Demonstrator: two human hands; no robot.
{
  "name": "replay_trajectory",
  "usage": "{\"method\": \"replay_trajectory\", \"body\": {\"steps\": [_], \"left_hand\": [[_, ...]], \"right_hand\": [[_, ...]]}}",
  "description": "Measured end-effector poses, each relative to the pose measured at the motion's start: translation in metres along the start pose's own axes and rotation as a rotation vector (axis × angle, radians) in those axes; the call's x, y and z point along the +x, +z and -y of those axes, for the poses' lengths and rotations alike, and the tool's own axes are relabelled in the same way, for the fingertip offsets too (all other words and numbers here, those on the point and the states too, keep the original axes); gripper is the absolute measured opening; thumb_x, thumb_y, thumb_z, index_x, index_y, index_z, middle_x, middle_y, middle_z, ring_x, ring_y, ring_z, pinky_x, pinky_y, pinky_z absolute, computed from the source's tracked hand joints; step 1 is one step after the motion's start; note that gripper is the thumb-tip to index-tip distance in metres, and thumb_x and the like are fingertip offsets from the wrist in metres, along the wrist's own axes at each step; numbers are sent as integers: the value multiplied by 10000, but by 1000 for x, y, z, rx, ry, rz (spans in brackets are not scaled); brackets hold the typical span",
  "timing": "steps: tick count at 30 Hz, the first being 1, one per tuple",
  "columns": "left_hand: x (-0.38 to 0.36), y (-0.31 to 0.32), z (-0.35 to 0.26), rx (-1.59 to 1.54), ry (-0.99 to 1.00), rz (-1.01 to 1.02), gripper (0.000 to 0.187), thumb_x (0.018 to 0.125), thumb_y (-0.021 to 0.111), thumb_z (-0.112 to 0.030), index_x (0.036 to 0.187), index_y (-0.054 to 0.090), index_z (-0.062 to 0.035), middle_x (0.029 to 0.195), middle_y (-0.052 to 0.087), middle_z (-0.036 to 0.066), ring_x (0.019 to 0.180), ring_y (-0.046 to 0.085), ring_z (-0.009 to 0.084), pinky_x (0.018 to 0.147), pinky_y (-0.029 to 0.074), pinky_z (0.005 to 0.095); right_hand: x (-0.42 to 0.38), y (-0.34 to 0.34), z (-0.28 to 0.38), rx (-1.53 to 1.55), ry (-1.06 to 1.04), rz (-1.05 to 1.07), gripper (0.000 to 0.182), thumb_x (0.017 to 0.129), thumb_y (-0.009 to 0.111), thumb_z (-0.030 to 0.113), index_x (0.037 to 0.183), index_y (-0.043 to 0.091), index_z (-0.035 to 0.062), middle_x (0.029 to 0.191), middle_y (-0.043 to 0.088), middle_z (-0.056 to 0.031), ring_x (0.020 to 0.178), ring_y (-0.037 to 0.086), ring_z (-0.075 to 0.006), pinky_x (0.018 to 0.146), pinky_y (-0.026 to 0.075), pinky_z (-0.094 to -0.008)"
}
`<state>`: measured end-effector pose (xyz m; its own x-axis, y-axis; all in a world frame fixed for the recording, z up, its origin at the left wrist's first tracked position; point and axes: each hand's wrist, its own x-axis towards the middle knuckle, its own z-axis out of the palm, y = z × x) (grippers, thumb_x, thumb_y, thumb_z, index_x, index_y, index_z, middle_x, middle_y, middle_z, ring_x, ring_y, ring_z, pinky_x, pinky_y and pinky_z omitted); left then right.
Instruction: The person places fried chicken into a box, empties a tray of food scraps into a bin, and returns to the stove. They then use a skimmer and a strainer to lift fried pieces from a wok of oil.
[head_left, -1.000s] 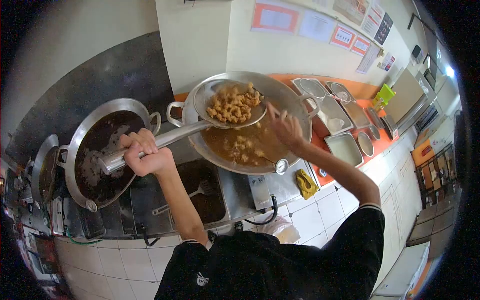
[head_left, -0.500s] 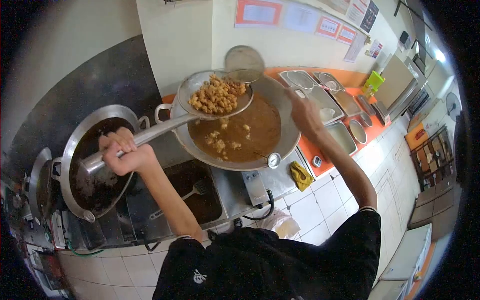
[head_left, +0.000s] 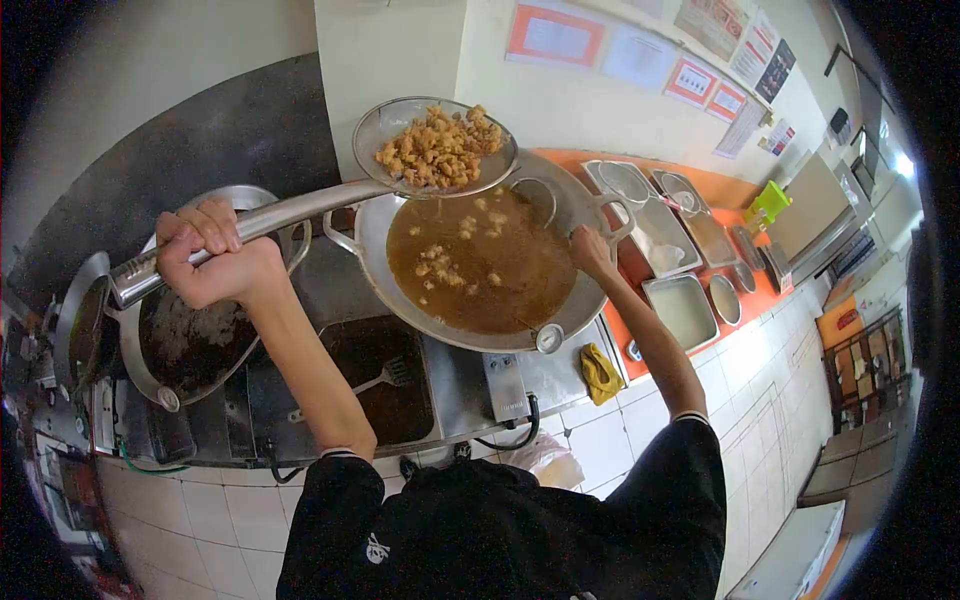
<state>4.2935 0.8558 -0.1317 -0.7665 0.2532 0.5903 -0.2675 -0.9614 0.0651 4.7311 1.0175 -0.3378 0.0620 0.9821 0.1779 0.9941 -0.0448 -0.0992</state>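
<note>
My left hand is wrapped round the thick metal handle of a large strainer. A heap of golden-brown fried pieces lies in its mesh bowl, held above the far rim of a wide metal wok. Brown oil fills the wok, with several loose fried pieces floating in it. At the wok's right side, my right hand is closed round the handle of a smaller strainer. Its round head is partly down in the oil, and most of its handle is hidden.
A dial thermometer sits on the wok's near rim. Another wok with dark oil stands at left. Below lies a slotted turner over a dark recess. Metal trays and a yellow cloth are at right.
The smaller strainer has come down from above the large one into the oil, my right hand lowering with it. The large strainer has risen and shifted away from me.
</note>
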Motion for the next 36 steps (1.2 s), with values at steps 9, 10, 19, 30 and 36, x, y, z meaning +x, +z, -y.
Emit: {"method": "replay_trajectory", "body": {"steps": [9, 10, 19, 30, 36], "left_hand": [[-7, 1, -2, 27, 23, 63, 172, 663, 422, -109, 535, 307, -127, 409, 308, 4, 323, 258, 88, 374, 251, 200], [-7, 1, -3, 51, 13, 73, 176, 664, 432, -131, 535, 311, -133, 410, 313, 3, 329, 266, 89, 393, 247, 205], [-16, -5, -3, 65, -11, 86, 177, 657, 449, -156, 530, 328, -133, 408, 329, 9, 326, 273, 94, 405, 236, 211], [-23, -7, -5, 60, -22, 69, 171, 653, 445, -135, 531, 325, -137, 407, 334, 9, 318, 263, 93, 395, 236, 210], [-26, -6, -12, 35, -42, 63, 176, 655, 444, -126, 531, 320, -137, 407, 335, 8, 315, 257, 89, 382, 233, 207]], "right_hand": [[43, 8, -3, 227, -248, 273, 173, 667, 518, 75, 734, 593, -66, 610, 586, -191, 505, 586, -270, 455, 471, -364], [42, 4, -2, 216, -206, 342, 172, 667, 520, 77, 737, 594, -61, 604, 585, -187, 493, 582, -259, 448, 467, -358], [-22, -35, 44, 507, -262, 376, 187, 725, 476, 69, 829, 613, -4, 583, 560, -115, 522, 563, -176, 481, 451, -325], [-40, -7, 58, 798, -407, 639, 311, 745, 433, 33, 992, 622, 24, 546, 478, -7, 457, 459, -97, 445, 418, -245], [-56, -50, 70, 673, -85, 894, 277, 794, 451, 72, 1009, 624, 42, 528, 455, 6, 400, 412, -76, 343, 342, -220]]}}
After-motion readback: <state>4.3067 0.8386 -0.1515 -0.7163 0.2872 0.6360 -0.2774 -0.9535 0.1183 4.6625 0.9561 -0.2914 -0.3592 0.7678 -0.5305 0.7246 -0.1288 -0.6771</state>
